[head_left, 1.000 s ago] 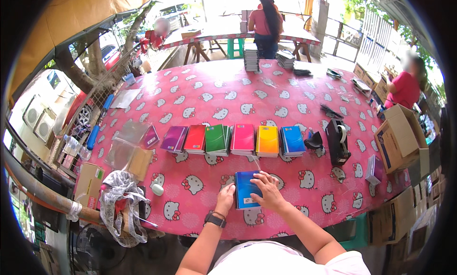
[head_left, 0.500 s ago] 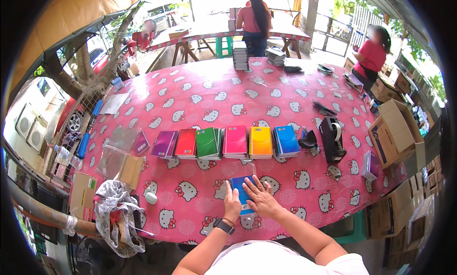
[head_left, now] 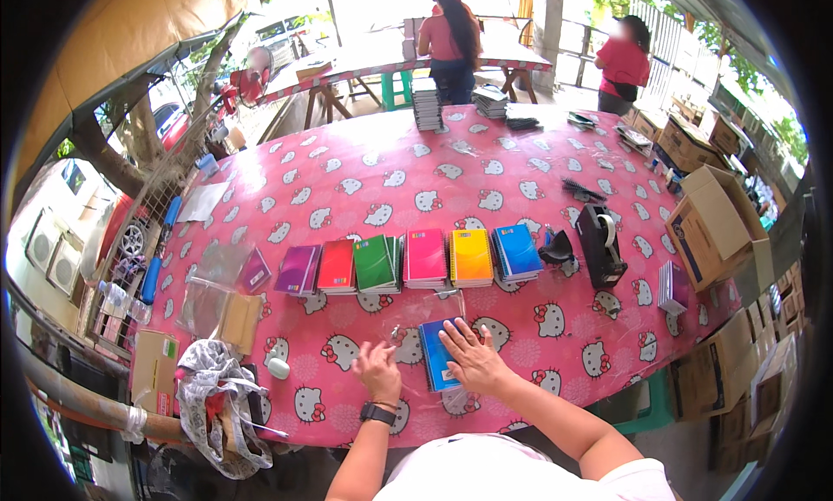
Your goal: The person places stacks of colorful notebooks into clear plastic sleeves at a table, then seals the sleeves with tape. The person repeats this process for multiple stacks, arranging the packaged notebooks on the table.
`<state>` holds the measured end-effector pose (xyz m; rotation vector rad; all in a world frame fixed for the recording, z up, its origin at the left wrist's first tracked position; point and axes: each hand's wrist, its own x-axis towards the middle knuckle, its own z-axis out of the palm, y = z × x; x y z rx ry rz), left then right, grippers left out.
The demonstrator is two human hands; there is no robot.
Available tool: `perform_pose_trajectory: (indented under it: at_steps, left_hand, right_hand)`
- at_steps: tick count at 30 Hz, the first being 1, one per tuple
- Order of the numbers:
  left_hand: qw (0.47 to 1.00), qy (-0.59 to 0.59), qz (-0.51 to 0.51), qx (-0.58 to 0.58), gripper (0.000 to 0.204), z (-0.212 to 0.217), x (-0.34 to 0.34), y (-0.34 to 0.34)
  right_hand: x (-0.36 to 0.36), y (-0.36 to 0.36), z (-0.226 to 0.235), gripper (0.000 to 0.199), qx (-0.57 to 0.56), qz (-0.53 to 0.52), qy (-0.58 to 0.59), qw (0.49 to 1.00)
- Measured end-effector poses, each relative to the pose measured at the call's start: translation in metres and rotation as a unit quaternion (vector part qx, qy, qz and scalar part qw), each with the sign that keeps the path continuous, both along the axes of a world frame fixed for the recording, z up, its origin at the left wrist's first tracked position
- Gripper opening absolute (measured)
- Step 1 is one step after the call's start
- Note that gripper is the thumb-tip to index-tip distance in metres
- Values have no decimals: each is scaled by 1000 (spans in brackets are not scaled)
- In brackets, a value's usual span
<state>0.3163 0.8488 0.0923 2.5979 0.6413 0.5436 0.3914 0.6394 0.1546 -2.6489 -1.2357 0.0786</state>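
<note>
A blue spiral notebook point(head_left: 436, 355) lies in front of me on the table, with clear plastic film point(head_left: 425, 307) showing just beyond its top edge. My right hand point(head_left: 474, 357) rests flat across the notebook's right side, fingers stretched out. To the left of the notebook and apart from it is my left hand point(head_left: 378, 373), its fingers loosely bent and apart, with nothing seen in them. Beyond my hands runs a row of notebook stacks: purple point(head_left: 298, 269), red point(head_left: 337, 266), green point(head_left: 377, 262), pink point(head_left: 425, 257), yellow point(head_left: 471, 257) and blue point(head_left: 518, 253).
A black tape dispenser point(head_left: 602, 248) stands right of the row, with an open carton point(head_left: 713, 228) beyond it. Clear plastic bags point(head_left: 213, 280), an earbud case point(head_left: 278, 367) and a patterned cloth bag point(head_left: 217, 397) lie left. Two people point(head_left: 451, 41) point(head_left: 623, 63) stand at the back.
My left hand has come off the notebook's left edge and moved left. My right hand stays flat on the notebook. The person at the back right has straightened up and moved away from the table.
</note>
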Motion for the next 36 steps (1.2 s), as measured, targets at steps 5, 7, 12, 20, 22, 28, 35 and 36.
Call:
perform_pose_trajectory:
  at_steps: [5, 7, 12, 20, 22, 28, 35, 36]
  left_hand:
    - [798, -11, 1, -602, 48, 45, -2, 9]
    - [736, 43, -63, -672, 54, 37, -15, 23]
    - [782, 11, -197, -591, 73, 60, 5, -19]
    - [784, -85, -152, -596, 109, 29, 23, -67]
    - [762, -86, -122, -630, 104, 45, 16, -70]
    - [954, -167, -248, -17, 40, 54, -27, -52]
    - [922, -142, -340, -122, 23, 32, -20, -22]
    - [940, -151, -300, -56, 24, 36, -9, -23]
  right_hand:
    - [-5, -7, -6, 65, 11, -35, -36, 999]
    - [-5, 1, 10, 65, 45, -35, -86, 995]
    - [22, 8, 6, 38, 149, 2, 120, 982]
    - [22, 35, 4, 36, 118, -95, 118, 981]
    - [25, 35, -5, 31, 114, -97, 118, 982]
    - [37, 28, 0, 25, 101, -91, 240, 961]
    - [40, 28, 5, 21, 93, -67, 273, 955]
    - [43, 27, 7, 18, 98, -46, 283, 953]
